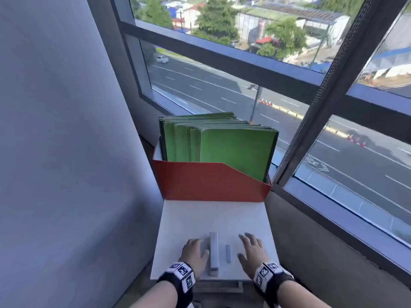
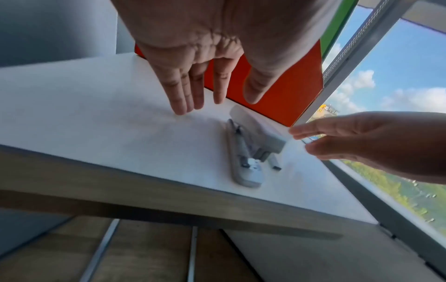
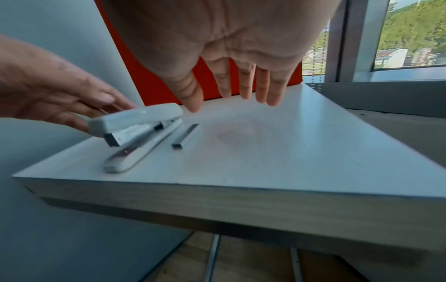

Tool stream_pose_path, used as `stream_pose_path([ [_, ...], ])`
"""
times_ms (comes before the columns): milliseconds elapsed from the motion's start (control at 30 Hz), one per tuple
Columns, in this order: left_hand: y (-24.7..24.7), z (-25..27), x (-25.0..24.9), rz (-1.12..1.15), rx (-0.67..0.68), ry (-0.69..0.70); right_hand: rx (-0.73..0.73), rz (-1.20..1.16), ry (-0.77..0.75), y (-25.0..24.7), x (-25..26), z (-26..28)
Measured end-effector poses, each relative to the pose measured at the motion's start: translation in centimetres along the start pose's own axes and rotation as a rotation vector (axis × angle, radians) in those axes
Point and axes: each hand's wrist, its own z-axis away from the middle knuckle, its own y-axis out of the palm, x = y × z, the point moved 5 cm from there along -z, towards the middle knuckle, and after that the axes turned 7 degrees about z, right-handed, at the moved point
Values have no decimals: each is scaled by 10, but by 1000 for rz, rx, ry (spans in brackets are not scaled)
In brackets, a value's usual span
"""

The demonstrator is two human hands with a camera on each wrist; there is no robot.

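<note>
A light grey stapler [image 1: 213, 252] lies on a small white table [image 1: 211, 218] with its top arm raised off the base [image 3: 142, 147]. A dark strip of staples [image 1: 228, 253] lies just right of it. My left hand [image 1: 198, 246] hovers left of the stapler with straight fingers and its thumb close to the stapler's side; I cannot tell whether it touches. In the left wrist view its fingertips [image 2: 183, 109] are near the tabletop. My right hand [image 1: 249, 245] hovers right of the staple strip [image 3: 184, 136], fingers spread and holding nothing.
An orange file box [image 1: 211, 185] full of upright green folders [image 1: 233, 150] stands at the table's far end. A grey wall [image 1: 66, 152] runs along the left. A large window [image 1: 311, 107] and its low sill are on the right.
</note>
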Motion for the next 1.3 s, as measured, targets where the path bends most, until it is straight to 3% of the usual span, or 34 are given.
stream_pose_path([
  [133, 10, -2, -14, 241, -11, -20, -44, -123, -54, -6, 32, -7],
  [366, 16, -5, -16, 442, -28, -92, 128, -354, 53, 14, 64, -14],
  [566, 20, -13, -3, 541, -38, -179, 157, -280, 144, 15, 74, -18],
  [666, 21, -12, -1, 611, -47, -184, 187, -181, 101, 12, 84, -19],
  [833, 22, -16, 9, 771, -66, -193, 173, -225, 111, -5, 79, -18],
  [933, 26, -21, 7, 889, 0, -217, 161, -292, 104, -20, 76, -15],
  [1033, 26, -16, -10, 981, 70, -148, 159, -329, 53, -36, 79, -10],
  [1299, 27, -19, -30, 1180, 170, -106, 198, -215, -22, -66, 86, 1],
])
